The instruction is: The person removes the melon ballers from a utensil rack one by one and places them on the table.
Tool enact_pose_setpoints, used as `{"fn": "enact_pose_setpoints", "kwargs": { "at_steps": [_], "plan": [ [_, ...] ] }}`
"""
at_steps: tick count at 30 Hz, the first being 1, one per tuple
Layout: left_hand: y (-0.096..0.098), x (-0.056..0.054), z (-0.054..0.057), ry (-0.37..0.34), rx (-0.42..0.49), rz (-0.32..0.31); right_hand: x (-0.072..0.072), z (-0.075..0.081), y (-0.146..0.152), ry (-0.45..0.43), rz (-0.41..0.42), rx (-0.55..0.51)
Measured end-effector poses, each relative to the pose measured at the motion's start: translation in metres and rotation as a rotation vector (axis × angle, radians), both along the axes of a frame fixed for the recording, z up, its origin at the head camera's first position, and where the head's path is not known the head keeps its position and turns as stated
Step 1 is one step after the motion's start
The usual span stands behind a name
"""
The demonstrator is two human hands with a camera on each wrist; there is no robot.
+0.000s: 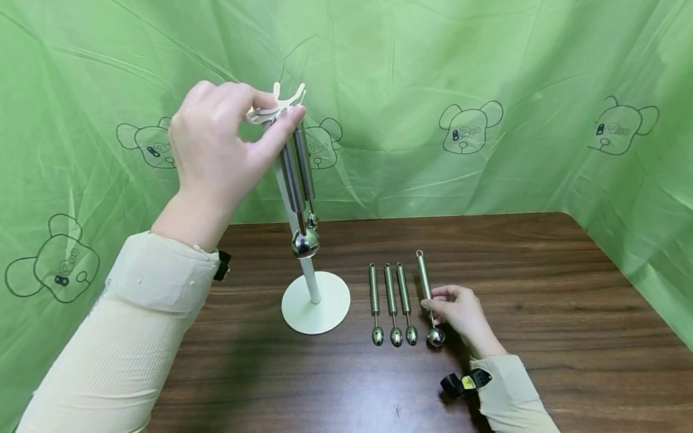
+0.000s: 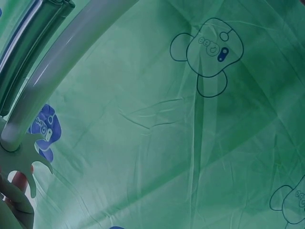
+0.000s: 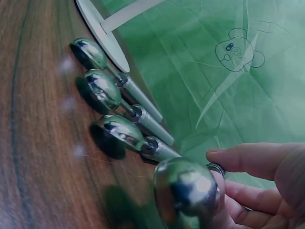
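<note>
At the top of a white stand (image 1: 303, 272), my left hand (image 1: 216, 138) pinches the white hook head (image 1: 283, 108) between thumb and fingers. A large steel melon baller (image 1: 305, 242) and a smaller melon baller (image 1: 313, 218) hang from it, bowls down. My right hand (image 1: 459, 312) pinches the lower handle of another large melon baller (image 1: 423, 275) low at the table, its round bowl towards me. In the right wrist view that bowl (image 3: 186, 193) is close up. Left of it, three smaller melon ballers (image 1: 374, 294) lie side by side.
The stand's round white base (image 1: 295, 315) rests on the brown wooden table (image 1: 534, 264). Green cloth (image 1: 384, 55) with bear-face drawings encloses the back and sides. Between the stand and my right hand lie the smaller melon ballers.
</note>
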State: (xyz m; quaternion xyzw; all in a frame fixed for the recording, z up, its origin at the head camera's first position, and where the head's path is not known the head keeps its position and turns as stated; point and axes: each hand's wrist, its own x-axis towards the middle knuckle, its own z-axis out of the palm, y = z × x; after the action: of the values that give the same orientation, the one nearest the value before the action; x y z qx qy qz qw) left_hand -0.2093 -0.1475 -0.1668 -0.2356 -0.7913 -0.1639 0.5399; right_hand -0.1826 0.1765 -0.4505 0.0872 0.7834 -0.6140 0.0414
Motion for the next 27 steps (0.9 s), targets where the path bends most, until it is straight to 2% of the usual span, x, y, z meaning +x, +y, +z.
{"fn": "enact_pose_setpoints", "kwargs": {
  "at_steps": [18,27],
  "plan": [
    [0.000,-0.003,-0.001,0.008,0.030,-0.018,-0.004,-0.018,-0.002,-0.051,0.002,0.080],
    [0.001,-0.002,-0.001,0.006,0.026,-0.017,-0.004,-0.020,-0.004,-0.048,-0.006,0.146]
  ]
}}
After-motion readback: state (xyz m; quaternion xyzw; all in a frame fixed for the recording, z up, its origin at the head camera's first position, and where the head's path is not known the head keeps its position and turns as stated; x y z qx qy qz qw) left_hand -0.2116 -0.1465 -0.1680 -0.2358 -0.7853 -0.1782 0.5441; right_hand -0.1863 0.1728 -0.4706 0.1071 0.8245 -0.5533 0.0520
